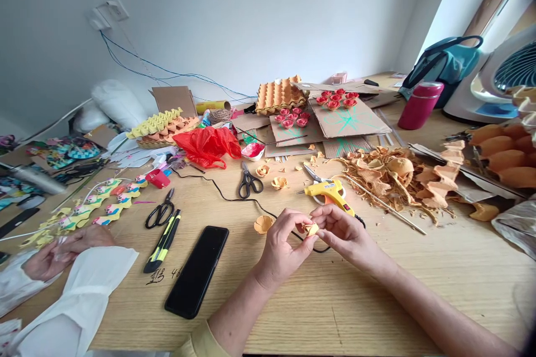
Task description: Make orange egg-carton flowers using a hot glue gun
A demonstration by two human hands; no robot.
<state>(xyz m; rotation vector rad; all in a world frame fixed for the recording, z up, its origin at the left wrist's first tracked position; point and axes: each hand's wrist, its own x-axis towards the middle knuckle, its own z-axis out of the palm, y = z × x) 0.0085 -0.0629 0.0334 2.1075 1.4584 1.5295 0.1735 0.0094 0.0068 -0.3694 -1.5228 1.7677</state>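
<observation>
Between the fingertips of both hands is a small yellow-orange egg-carton flower piece [310, 228], partly hidden by the fingers. My left hand [281, 242] pinches it from the left, and my right hand [345, 234] pinches it from the right. Just left of my left hand an orange carton cup flower [263, 225] lies on the table. Two more cut flowers, one scalloped [280, 182] and one smaller [262, 170], sit farther back. Behind my right hand lies a yellow hot glue gun [324, 189] on top of silver-bladed scissors [310, 172].
Black scissors [250, 181], a utility knife [163, 242] and a phone [196, 271] lie to the left. Carton scraps [385, 175] pile up at right. Red flowers [335, 101] stand on cardboard [349, 120] behind. A co-worker's hands [69, 248] are at far left.
</observation>
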